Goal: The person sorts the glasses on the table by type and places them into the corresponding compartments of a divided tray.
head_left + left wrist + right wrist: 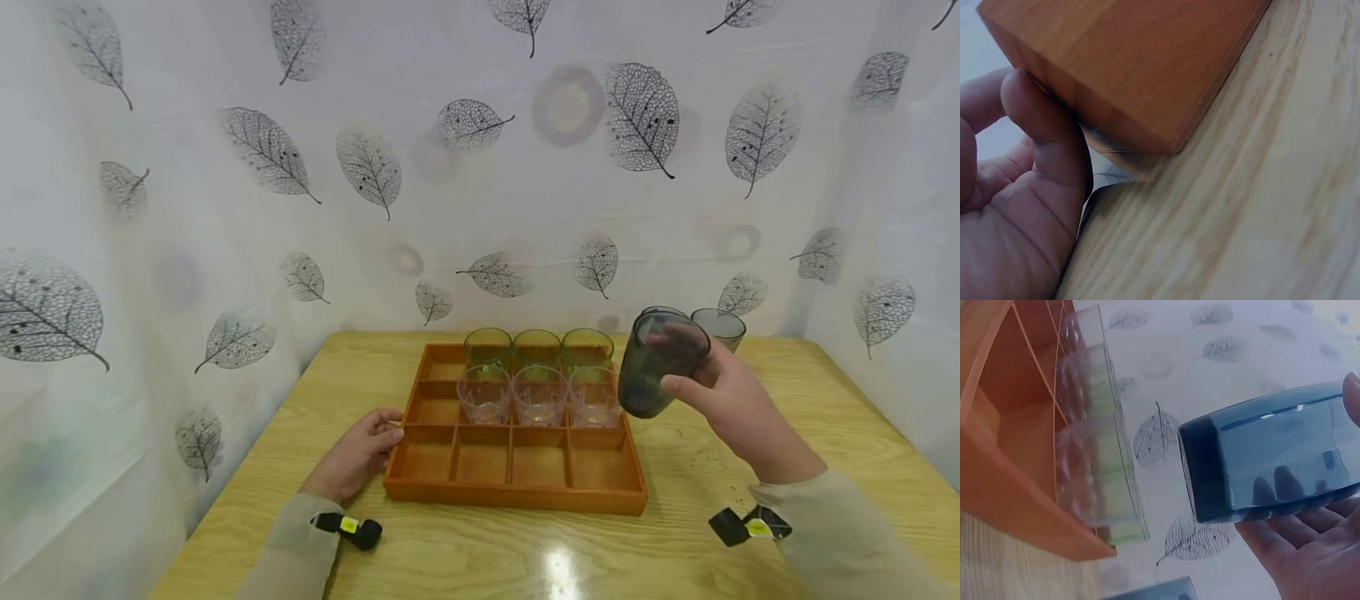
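My right hand [731, 400] grips a dark blue-grey tinted cup [652, 375], fingers behind it and thumb on its near side. The cup is tilted, just right of a divided wooden tray [517, 497], its thick base toward the tray in the right wrist view. At the tray's left side my left hand [360, 454] rests its fingertips and thumb against the outer wall. Three green tinted cups, one of them the right-hand green cup [588, 340], stand in the tray's back row. Three clear cups, among them a middle clear cup [540, 404], stand in the row before them.
Behind my right hand stands another grey tinted cup [720, 327], partly hidden by the hand. The tray lies on a light wood-grain table [465, 550]. A white curtain printed with leaves [510, 200] hangs at the back and sides.
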Demonstrator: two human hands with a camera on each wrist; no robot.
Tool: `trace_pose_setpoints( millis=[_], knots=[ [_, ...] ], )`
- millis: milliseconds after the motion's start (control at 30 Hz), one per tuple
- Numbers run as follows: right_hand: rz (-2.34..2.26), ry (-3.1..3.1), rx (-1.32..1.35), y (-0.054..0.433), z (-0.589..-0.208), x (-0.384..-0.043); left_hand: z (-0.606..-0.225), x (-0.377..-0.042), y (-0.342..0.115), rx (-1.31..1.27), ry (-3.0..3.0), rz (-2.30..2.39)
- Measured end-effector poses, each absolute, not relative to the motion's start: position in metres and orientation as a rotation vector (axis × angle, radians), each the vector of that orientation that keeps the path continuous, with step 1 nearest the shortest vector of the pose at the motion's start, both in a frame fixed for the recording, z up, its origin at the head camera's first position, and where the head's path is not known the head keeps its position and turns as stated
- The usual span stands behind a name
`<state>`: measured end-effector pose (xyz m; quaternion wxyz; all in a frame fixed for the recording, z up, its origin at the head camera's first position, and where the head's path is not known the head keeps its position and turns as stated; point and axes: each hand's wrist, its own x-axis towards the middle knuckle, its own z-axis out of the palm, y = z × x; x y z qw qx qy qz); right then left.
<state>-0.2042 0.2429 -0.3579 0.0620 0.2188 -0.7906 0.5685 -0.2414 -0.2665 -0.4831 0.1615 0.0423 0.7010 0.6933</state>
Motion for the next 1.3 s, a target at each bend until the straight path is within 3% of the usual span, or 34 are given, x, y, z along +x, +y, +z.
trace_pose_setpoints(
  millis=[1300],
  knots=[
    [1.984, -2.361, 0.887, 0.124, -0.365, -0.221, -0.481, -0.24, -0.267, 0.093, 1.997, 1.97]
  ],
)
